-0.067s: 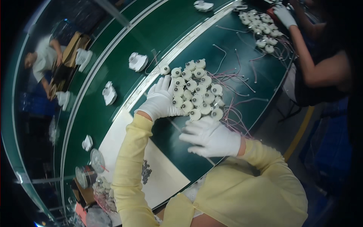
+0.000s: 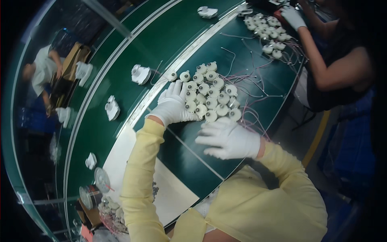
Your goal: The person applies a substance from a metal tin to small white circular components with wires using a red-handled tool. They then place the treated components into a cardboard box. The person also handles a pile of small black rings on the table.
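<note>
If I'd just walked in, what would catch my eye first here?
Most likely the cluster of round cream parts in the middle of the green table. Next, in white gloves, the left hand along the cluster's left side and the right hand just below it. Farther left, white shaped pieces lie spaced out on a green surface.

Right hand (image 2: 229, 140) slightly blurred; left sleeve (image 2: 141, 185) cut off below.

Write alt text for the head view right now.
A white-gloved left hand lies along the left side of clustered round cream parts on a green table; the open right hand, also gloved, is by their near edge. Thin wires trail rightward, white pieces lie farther left, and a co-worker's gloved hand shows at upper right.
</note>
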Motion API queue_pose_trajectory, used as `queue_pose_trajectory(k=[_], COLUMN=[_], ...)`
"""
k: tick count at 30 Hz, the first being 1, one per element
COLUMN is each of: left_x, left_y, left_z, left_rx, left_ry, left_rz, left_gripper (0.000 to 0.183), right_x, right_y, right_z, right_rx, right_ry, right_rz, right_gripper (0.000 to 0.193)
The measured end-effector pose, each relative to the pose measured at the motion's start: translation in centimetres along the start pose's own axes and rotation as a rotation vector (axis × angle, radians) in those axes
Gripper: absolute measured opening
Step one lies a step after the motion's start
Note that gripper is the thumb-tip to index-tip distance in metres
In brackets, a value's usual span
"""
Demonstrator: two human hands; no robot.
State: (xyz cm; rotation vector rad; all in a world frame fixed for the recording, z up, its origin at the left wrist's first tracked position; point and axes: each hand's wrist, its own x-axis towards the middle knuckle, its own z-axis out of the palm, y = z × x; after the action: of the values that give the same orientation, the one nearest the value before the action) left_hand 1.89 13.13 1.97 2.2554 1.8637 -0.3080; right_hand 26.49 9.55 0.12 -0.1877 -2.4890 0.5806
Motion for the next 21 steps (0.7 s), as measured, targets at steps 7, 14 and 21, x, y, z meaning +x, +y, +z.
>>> queue_pose_trajectory(k=[7, 14, 21], left_x=[8.7, 5.8, 12.5], left_y=[6.0, 3.3, -1.1], left_z=[-2.8, -3.4, 0.3], left_rx=[-0.145, -0.446, -1.281], left_ry=[0.168, 0.518, 0.595], left_rz=[0.016, 0.003, -0.364], left_gripper=[0.095, 0.059, 0.086], right_x=[-3.3, -5.3, -4.9], right_y=[9.3, 1.8, 1.4], right_z=[-8.8, -7.1, -4.0], right_rx=[-0.079, -0.198, -0.075], right_ry=[0.074, 0.225, 0.322], right_rz=[0.135, 0.169, 0.259], right_gripper=[0.019, 0.027, 0.027])
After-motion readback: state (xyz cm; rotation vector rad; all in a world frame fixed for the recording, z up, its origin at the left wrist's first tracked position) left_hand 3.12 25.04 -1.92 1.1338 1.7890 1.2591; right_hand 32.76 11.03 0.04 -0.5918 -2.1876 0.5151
